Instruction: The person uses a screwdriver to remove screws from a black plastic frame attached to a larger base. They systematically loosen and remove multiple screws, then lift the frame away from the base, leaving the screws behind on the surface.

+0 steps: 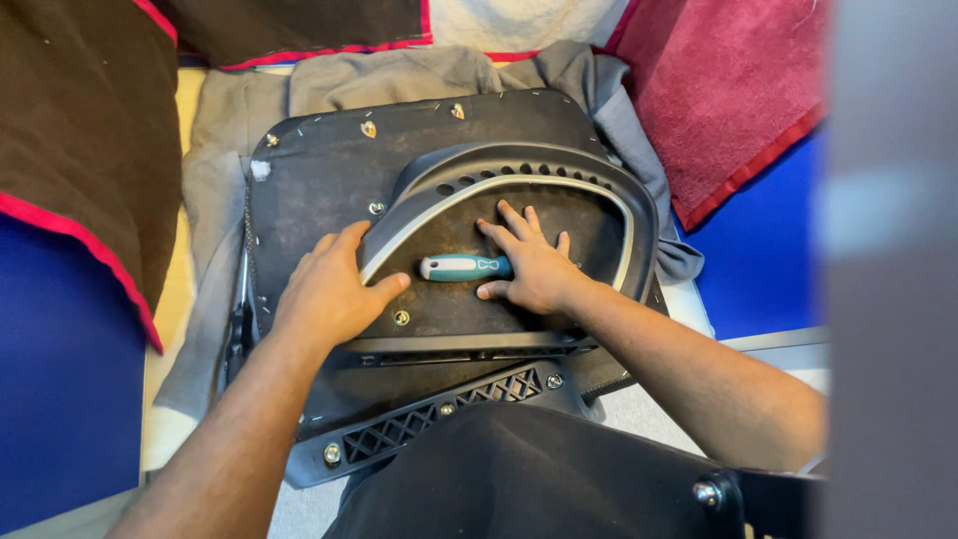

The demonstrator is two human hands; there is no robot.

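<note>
A black upturned chair seat base (309, 185) lies before me with a grey curved plastic frame (559, 165) on top of it. My left hand (329, 294) rests flat on the base, thumb and fingers against the frame's left edge. My right hand (534, 265) lies inside the frame with fingers spread, its thumb side touching a tool with a teal and white handle (461, 267). The tool lies on the base between my hands. Whether the right hand grips it is not clear; the fingers look apart.
Grey cloth (399, 75) lies under the seat base. Dark brown blankets with red trim (80, 130) sit at the left, a crimson blanket (738, 90) at the upper right. Blue surfaces (60, 379) flank both sides. A black ribbed bracket (439, 404) and black fabric (519, 479) lie near me.
</note>
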